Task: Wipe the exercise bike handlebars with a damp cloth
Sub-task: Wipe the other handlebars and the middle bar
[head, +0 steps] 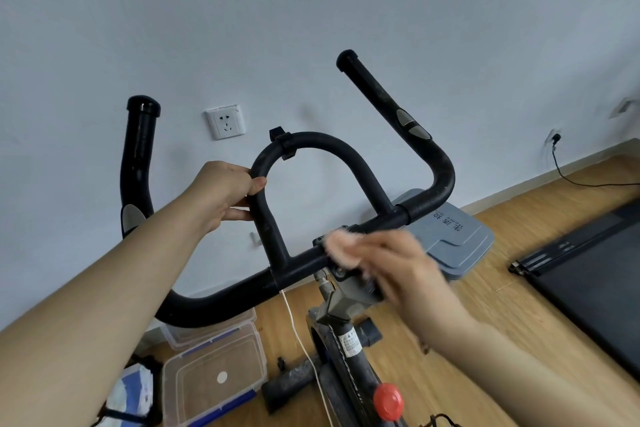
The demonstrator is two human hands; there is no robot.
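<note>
The black exercise bike handlebars (pixel 429 156) fill the middle of the head view, with two upright horns and a central loop. My left hand (pixel 225 194) grips the left side of that loop, thumb over the tube. My right hand (pixel 398 267) is blurred and holds a small pink cloth (pixel 341 250) pressed against the crossbar near the centre clamp.
Below the bars are the bike stem with a red knob (pixel 388 402) and a white cord (pixel 301 343). Clear plastic boxes (pixel 211 378) sit on the wooden floor at the left. A grey lidded bin (pixel 457 239) and a dark treadmill (pixel 595 274) lie to the right. A wall socket (pixel 225 121) is behind.
</note>
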